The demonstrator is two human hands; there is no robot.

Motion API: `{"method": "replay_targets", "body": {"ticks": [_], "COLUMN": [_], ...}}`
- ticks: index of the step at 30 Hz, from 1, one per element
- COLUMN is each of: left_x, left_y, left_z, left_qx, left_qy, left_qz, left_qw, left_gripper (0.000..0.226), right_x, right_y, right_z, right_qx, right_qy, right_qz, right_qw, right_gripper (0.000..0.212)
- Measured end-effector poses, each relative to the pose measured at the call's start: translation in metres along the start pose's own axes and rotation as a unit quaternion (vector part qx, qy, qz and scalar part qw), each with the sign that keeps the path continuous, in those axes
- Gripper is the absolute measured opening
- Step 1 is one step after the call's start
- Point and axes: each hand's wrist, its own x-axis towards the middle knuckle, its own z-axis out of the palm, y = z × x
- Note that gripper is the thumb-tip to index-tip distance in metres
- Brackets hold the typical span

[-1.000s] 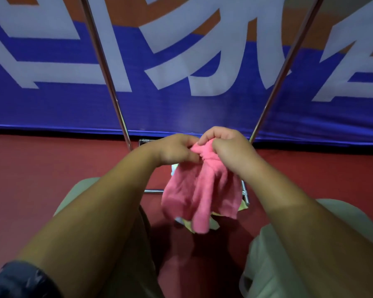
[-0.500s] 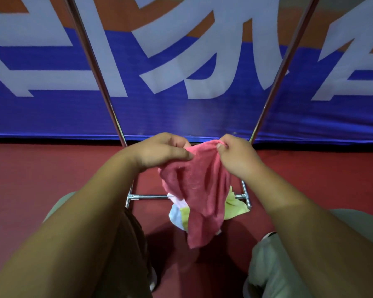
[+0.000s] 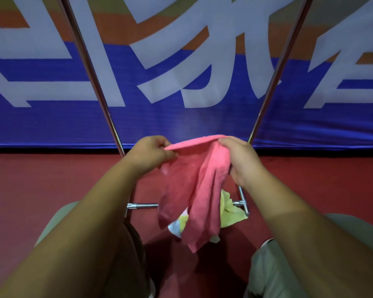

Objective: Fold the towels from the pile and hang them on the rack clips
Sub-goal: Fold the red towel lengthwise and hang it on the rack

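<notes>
Both hands are raised in front of the person, each with its grip clenched on the pink towel [image 3: 194, 186]: the left hand [image 3: 151, 152] pinches the top edge between thumb and curled fingers, and the right hand [image 3: 241, 162] grasps the same edge a little way along, with bunched cloth gathered under its palm. The stretch of edge between the two hands runs fairly taut, while the rest of the towel hangs down in loose, uneven folds, clear of the floor [image 3: 41, 186]. Directly below it, partly hidden by the hanging cloth, lies the pile [image 3: 230, 214] of other towels on the red floor, a yellow-green one uppermost and a light blue and white one showing at the left. The pile sits at the foot of the metal rack [image 3: 105, 108], whose two slanted poles rise to either side of the hands; its clips are out of view. Behind stands a blue banner [image 3: 181, 121] with large white characters. Pale trousers [image 3: 289, 265] cover the knees at the bottom of the view
</notes>
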Motion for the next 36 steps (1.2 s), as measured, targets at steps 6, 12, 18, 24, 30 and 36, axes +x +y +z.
{"method": "replay_targets", "body": {"ticks": [6,12,18,24,30,36], "left_x": [-0.004,-0.005,0.001,0.002,0.0,0.008], "left_y": [0.014,0.017,0.014,0.012,0.013,0.003], "left_z": [0.002,0.02,0.025,0.027,0.033,0.035], "left_qx": [-0.466,-0.402,-0.412,-0.376,-0.308,-0.004], "left_qy": [-0.056,-0.089,-0.093,-0.104,-0.131,-0.054], "left_qz": [-0.018,0.01,0.014,0.049,0.083,0.083], "left_qw": [0.883,0.911,0.906,0.92,0.939,0.995], "left_gripper": [0.026,0.049,0.048,0.048,0.054,0.031], "right_x": [-0.012,-0.028,-0.022,-0.016,-0.012,-0.003], "right_y": [0.003,0.004,0.008,0.01,0.016,0.007], "right_z": [0.0,0.011,0.011,0.008,0.007,-0.001], "right_qx": [-0.146,-0.015,-0.032,-0.059,-0.125,-0.166], "right_qy": [-0.087,-0.24,-0.189,-0.187,-0.152,-0.02], "right_qz": [0.029,0.088,0.024,-0.005,-0.053,-0.163], "right_qw": [0.985,0.967,0.981,0.981,0.979,0.972], "right_gripper": [0.021,0.018,0.019,0.025,0.024,0.021]}}
